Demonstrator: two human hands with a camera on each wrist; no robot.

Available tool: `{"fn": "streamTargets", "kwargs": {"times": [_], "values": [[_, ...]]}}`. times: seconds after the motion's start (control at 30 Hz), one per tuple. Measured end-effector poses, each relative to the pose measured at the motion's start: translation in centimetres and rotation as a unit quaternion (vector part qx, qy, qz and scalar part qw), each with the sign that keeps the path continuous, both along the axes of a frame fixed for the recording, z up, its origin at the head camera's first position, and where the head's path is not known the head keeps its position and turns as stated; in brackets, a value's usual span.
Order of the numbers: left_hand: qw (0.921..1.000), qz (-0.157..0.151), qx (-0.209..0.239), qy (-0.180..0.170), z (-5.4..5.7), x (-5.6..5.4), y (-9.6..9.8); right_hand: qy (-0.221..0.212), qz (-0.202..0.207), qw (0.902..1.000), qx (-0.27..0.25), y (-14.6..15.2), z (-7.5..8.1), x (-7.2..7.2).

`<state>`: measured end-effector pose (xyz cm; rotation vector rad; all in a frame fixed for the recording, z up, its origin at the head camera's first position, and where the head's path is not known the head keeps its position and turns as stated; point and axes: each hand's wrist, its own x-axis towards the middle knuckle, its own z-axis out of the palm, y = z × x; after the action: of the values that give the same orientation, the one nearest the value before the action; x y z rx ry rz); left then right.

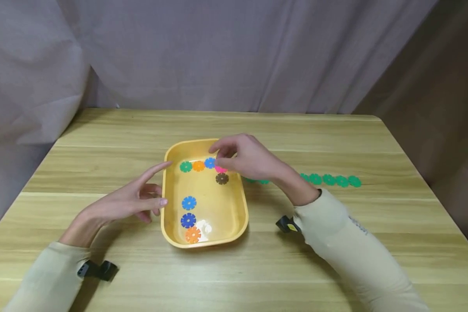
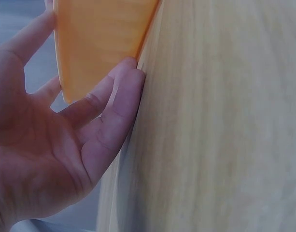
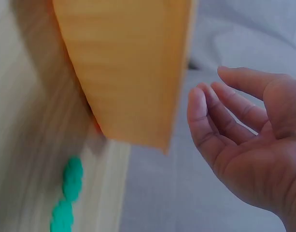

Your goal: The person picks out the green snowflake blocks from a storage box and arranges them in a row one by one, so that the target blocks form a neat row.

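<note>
A yellow plastic tray (image 1: 165, 225) stands on the table, with several notched, flower-shaped plastic discs lying inside. My left hand (image 1: 130, 200) is at its left side, index finger and thumb at the rim, other fingers against the outer wall (image 2: 97, 48). Over the far right part of the tray hovers my right hand (image 1: 249, 158), fingers loosely bent; the right wrist view shows nothing between them. Below its fingertips lie a pink disc (image 1: 221, 169), partly covered by the hand, and a brown disc (image 1: 222, 178). A blue disc (image 1: 209, 163), orange disc (image 1: 198, 166) and green disc (image 1: 186, 167) line the far end.
Nearer in the tray are a light blue disc (image 1: 189, 203), a dark blue disc (image 1: 188, 220) and another orange disc (image 1: 193, 235). A row of green discs (image 1: 329, 180) runs right of the tray, partly behind my right forearm. A grey curtain (image 1: 218, 56) hangs behind the wooden table (image 1: 140, 281).
</note>
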<state>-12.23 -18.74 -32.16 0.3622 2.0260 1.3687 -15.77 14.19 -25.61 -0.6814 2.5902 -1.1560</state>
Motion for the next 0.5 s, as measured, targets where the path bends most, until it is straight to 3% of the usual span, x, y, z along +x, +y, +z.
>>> {"fn": "streamTargets", "kwargs": {"times": [0.13, 0.33, 0.5], "values": [[1.0000, 0.000, -0.004, -0.002, 0.0, 0.0, 0.1, -0.011, 0.024, 0.9995, 0.014, -2.1, -0.9, -0.8], [1.0000, -0.003, 0.000, -0.003, -0.1, 0.1, 0.2, -0.021, 0.027, 0.9984, 0.044, -4.1, -2.0, -1.5], [1.0000, -0.001, 0.002, -0.005, -0.1, 0.0, 0.2, -0.015, 0.039, 0.9943, 0.098, -5.4, -2.6, -2.1]]}}
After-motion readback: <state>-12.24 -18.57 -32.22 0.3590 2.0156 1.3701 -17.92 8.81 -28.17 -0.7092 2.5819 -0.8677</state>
